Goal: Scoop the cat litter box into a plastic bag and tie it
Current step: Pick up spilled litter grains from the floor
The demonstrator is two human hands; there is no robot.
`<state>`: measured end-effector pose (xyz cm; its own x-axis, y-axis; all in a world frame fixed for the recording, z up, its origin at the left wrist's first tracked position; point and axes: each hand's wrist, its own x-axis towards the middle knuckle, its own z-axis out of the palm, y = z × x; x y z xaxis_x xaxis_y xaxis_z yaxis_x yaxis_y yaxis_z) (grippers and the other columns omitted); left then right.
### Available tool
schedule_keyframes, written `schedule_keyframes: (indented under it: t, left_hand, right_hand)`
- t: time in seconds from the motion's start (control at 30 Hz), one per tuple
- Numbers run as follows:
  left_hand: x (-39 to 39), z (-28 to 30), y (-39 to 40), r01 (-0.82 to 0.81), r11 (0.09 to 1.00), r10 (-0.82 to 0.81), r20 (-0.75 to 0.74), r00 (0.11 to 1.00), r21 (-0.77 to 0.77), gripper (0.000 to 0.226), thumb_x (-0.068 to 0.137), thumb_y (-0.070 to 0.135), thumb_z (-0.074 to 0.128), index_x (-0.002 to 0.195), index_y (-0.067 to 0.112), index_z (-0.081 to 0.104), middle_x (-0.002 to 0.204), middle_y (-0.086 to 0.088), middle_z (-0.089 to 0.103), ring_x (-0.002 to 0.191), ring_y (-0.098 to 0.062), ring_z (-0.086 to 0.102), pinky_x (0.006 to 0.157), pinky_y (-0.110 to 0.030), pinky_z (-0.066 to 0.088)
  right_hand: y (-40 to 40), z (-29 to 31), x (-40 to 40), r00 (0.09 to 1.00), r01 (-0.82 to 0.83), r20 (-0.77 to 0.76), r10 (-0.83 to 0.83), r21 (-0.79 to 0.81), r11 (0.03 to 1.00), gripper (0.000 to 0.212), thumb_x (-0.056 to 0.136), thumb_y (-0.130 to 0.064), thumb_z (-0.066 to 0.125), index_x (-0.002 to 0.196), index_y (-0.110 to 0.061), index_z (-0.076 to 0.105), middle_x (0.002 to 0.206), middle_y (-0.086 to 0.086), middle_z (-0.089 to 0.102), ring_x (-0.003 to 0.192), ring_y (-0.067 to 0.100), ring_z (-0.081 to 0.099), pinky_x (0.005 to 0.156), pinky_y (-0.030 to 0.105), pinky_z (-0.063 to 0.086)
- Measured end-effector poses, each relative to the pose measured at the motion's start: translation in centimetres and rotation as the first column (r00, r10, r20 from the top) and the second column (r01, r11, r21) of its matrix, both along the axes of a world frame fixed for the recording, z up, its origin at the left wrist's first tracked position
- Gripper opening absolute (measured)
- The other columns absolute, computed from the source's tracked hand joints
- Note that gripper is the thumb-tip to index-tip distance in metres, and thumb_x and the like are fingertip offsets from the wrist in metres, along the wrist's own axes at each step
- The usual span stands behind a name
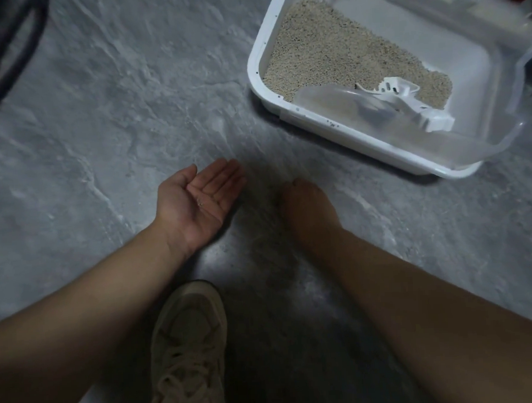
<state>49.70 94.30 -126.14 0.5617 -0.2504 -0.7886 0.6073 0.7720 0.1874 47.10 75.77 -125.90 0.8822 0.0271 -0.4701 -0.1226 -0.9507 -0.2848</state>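
Head view: grey stone-look floor (105,105), wide bare stretch left of the white litter box (258,44) at upper right. Litter (321,47) banked toward its left wall; white scoop (407,101) lies by the near edge. Left hand (197,202) palm up, fingers together and flat, empty except for specks. Right hand (308,205) knuckles up near floor, fingers hidden, cannot tell. Beige sneaker (186,353) below.

Floor (130,100): grey stone-look surface, veined, mostly matt with a faint sheen. Litter box (259,75): smooth glossy white plastic, with a translucent frosted plastic shield (440,143) along the rim; litter (328,53) inside is coarse beige granules, and the scoop (407,104) is slotted white plastic. Sneaker (189,344): beige cloth, woven laces (looks slightly scuffed).
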Motion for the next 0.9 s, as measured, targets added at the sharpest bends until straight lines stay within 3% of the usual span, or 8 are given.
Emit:
schedule_keyframes:
  t: [0.23,0.3,0.37,0.5,0.63,0.77,0.83,0.9]
  left_hand:
    - [-0.2,-0.3,-0.4,0.03,1.0,-0.03,0.005,1.0,0.003,0.047,0.104,0.027,0.036,0.107,-0.007,0.068,0.112,-0.026,0.072,0.101,-0.041,0.073,0.092,-0.049,0.058]
    - [-0.3,-0.4,-0.4,0.038,0.999,-0.038,0.0,0.999,0.008,0.047,0.104,0.027,0.037,0.107,-0.007,0.069,0.114,-0.027,0.072,0.102,-0.04,0.073,0.094,-0.048,0.056]
    - [-0.5,-0.4,-0.6,0.054,0.999,-0.054,-0.005,0.999,0.005,0.051,0.104,0.028,0.037,0.104,-0.008,0.073,0.116,-0.026,0.071,0.102,-0.039,0.073,0.091,-0.045,0.06]
    - [-1.0,0.0,-1.3,0.139,0.989,-0.139,-0.001,0.99,-0.049,0.051,0.102,0.032,0.038,0.098,-0.003,0.076,0.117,-0.021,0.072,0.106,-0.035,0.072,0.095,-0.046,0.055]
    - [-0.6,0.1,-1.1,0.119,0.992,-0.119,0.018,0.993,-0.032,0.054,0.102,0.031,0.039,0.088,0.0,0.08,0.114,-0.018,0.074,0.102,-0.033,0.074,0.095,-0.045,0.056]
    - [-0.3,0.1,-0.8,0.021,0.999,-0.021,0.012,1.0,-0.028,0.056,0.103,0.026,0.039,0.08,-0.004,0.08,0.106,-0.021,0.075,0.094,-0.037,0.075,0.079,-0.049,0.062]
    - [-0.3,0.0,-0.8,0.01,1.0,-0.009,0.013,1.0,-0.025,0.056,0.103,0.025,0.038,0.08,-0.004,0.08,0.106,-0.022,0.075,0.095,-0.039,0.075,0.081,-0.05,0.061]
    - [-0.3,-0.2,-0.7,0.003,1.0,-0.002,0.013,1.0,-0.02,0.056,0.104,0.026,0.038,0.082,-0.005,0.08,0.108,-0.021,0.075,0.097,-0.039,0.074,0.083,-0.05,0.061]
  right_hand:
    - [0.9,-0.2,-0.5,0.999,0.037,-0.035,-0.038,-0.022,0.999,0.03,0.101,-0.019,0.05,0.126,-0.008,0.063,0.125,0.016,0.065,0.116,0.036,0.061,0.092,0.038,0.049]
    - [2.2,0.6,-1.0,0.99,0.01,0.142,-0.017,0.052,0.999,0.019,0.094,-0.015,0.065,0.104,0.0,0.071,0.102,0.02,0.071,0.093,0.037,0.069,0.076,0.036,0.053]
    - [4.1,1.9,-1.6,0.964,0.027,0.255,-0.077,0.195,0.98,0.015,0.089,-0.013,0.072,0.088,0.002,0.071,0.082,0.021,0.071,0.073,0.036,0.069,0.059,0.033,0.045]
    - [7.5,3.6,-1.8,0.975,0.059,0.17,-0.142,0.415,0.908,0.027,0.1,-0.017,0.053,0.119,0.001,0.061,0.116,0.021,0.063,0.107,0.033,0.059,0.086,0.031,0.042]
    - [7.3,3.9,-2.3,0.969,0.035,0.196,-0.15,0.494,0.869,0.025,0.094,-0.006,0.059,0.118,-0.001,0.063,0.118,0.021,0.06,0.106,0.031,0.056,0.088,0.029,0.043]
    - [2.8,1.9,-4.8,0.911,0.102,0.346,-0.225,0.341,0.935,0.022,0.087,-0.004,0.059,0.104,-0.004,0.072,0.101,0.017,0.068,0.091,0.025,0.059,0.083,0.031,0.044]
    - [0.4,-0.3,-6.6,0.946,0.128,0.278,-0.165,0.145,0.981,0.04,0.088,-0.008,0.053,0.125,0.0,0.065,0.126,0.02,0.062,0.117,0.032,0.054,0.104,0.031,0.037]
    - [-1.1,-2.6,-8.6,0.985,-0.011,0.174,0.024,-0.08,0.997,0.055,0.089,-0.013,0.052,0.142,0.003,0.05,0.147,0.025,0.047,0.139,0.038,0.04,0.121,0.036,0.024]
